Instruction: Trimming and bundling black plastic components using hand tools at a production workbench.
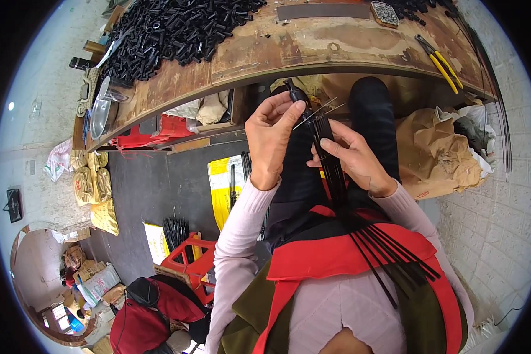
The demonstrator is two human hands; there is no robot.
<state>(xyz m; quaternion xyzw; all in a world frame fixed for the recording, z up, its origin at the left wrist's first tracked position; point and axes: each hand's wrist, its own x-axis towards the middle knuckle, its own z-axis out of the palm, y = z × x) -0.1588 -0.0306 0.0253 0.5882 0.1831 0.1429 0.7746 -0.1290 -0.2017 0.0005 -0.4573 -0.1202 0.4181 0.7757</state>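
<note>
Head view: left hand (270, 134) pinches black fitting (298, 94) at far end of dark rod bundle (333, 171); right hand (355, 153) clasps bundle, near side of workbench (242, 56). Step, apparently: adjusting rods at fitting; calls for steady right hold, precise left fingertips.

Counter (253, 56): worn wood, rough | piled tubes (177, 35): glossy black plastic | held rods (334, 177): smooth, faintly glossy | pliers (443, 69): metal head, smooth plastic-looking handles | sack (433, 153): crumpled matt paper | apron (330, 259): matt cloth
</note>
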